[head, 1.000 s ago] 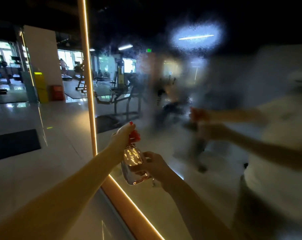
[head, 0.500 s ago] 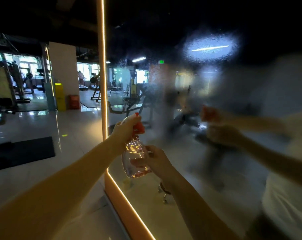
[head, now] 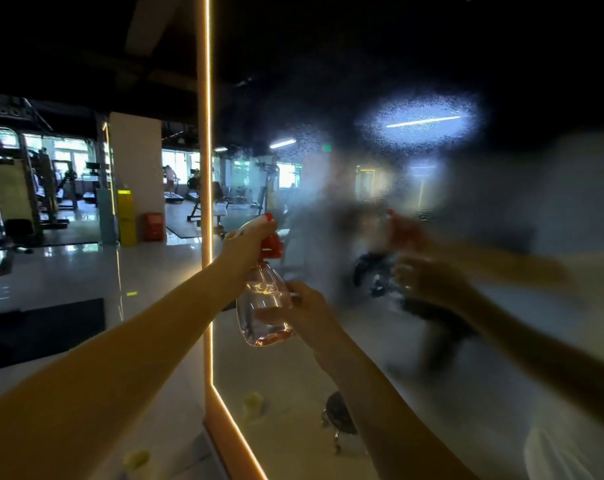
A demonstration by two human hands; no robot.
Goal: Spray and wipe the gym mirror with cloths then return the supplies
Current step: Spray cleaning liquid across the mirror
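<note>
A clear spray bottle (head: pixel 264 306) with a red trigger head (head: pixel 272 244) is held up in the air, upright and just in front of the gym mirror (head: pixel 449 358), near the mirror's left edge. A little pinkish liquid sits in the bottom of the bottle. The left hand (head: pixel 245 240) grips the top, its fingers (head: pixel 260 224) curled round the red head. The right hand (head: pixel 307 317) holds the lower body from the right side, with its fingers wrapped round the clear plastic.

The glass is fogged with fine spray across its middle and right, so the reflected arms and bottle show only as blurs. A glowing light strip (head: pixel 207 133) runs down the mirror's frame and turns along its bottom edge.

Left of the frame lies the glossy gym floor (head: pixel 86 271) with a black mat (head: pixel 44 327). Well beyond them, a yellow bin (head: pixel 125 216) stands beside a red crate (head: pixel 154 226) against a white pillar (head: pixel 136 161), with exercise machines (head: pixel 23 188) further off. A pale yellowish lump (head: pixel 136 459) lies on the floor by the foot of the frame — too blurred to name
</note>
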